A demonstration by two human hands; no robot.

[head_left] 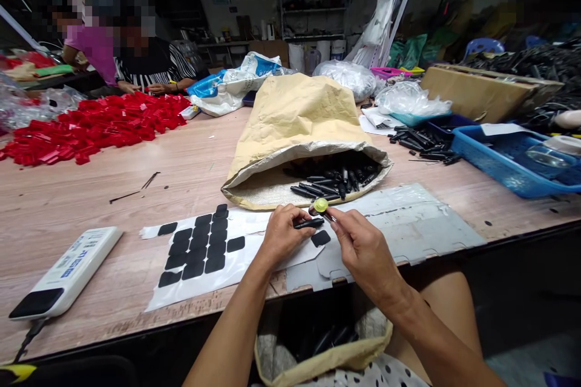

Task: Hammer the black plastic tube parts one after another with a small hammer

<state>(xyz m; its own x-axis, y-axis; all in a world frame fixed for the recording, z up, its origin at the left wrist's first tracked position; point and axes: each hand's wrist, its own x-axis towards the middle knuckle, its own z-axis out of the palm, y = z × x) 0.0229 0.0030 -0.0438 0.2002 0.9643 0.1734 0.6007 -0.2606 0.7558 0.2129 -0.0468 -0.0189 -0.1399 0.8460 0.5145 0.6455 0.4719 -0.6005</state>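
My left hand (285,233) is closed round a slim black pen-like tube (310,224) that lies level over the table's front. In my right hand (365,248), thumb and fingers pinch a small metallic tool with a round yellow-green head (321,205), held just above the tube; whether the two touch I cannot tell. Beneath my hands lies a white sheet with several black rounded-square stickers (197,251), and one separate black sticker (321,239) sits near my right fingers. Just beyond, a yellowish woven sack (295,112) gapes toward me, with many similar black tubes (338,181) inside.
Red plastic pieces (100,124) are heaped at the left, with co-workers seated behind. A white power bank (68,272) lies front left. A blue basket (512,163) and loose black parts (422,142) are at the right. Another open sack (324,363) rests at my lap.
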